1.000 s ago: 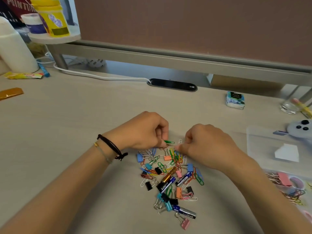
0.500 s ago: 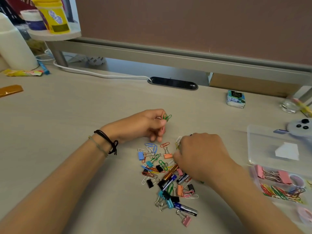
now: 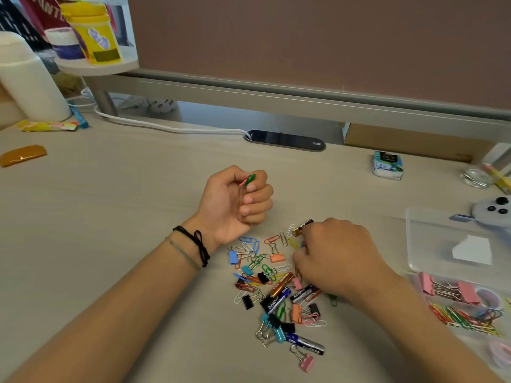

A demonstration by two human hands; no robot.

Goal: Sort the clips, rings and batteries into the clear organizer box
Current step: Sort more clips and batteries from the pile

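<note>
A heap of coloured paper clips, binder clips and batteries [image 3: 276,288] lies on the desk in front of me. My left hand [image 3: 237,201] is raised beside the heap, palm turned up, fingers curled, pinching green and red paper clips [image 3: 248,180]. My right hand [image 3: 334,258] rests knuckles-up on the right side of the heap, fingers curled down among the clips; what they hold is hidden. A gold battery [image 3: 302,227] pokes out at its far side. The clear organizer box [image 3: 431,275] stands at the right, holding pink binder clips [image 3: 467,293] and coloured paper clips [image 3: 464,317].
The box's clear lid [image 3: 423,236] lies open behind it, a grey device [image 3: 495,210] on it. A tissue pack [image 3: 387,165], a glass dish [image 3: 477,176], a white cable [image 3: 171,129], a white bottle [image 3: 27,84] and wrappers sit farther back.
My left hand lifted off the heap, turned palm up and drew away with paper clips pinched. My right hand moved nearer and down onto the heap's right side.
</note>
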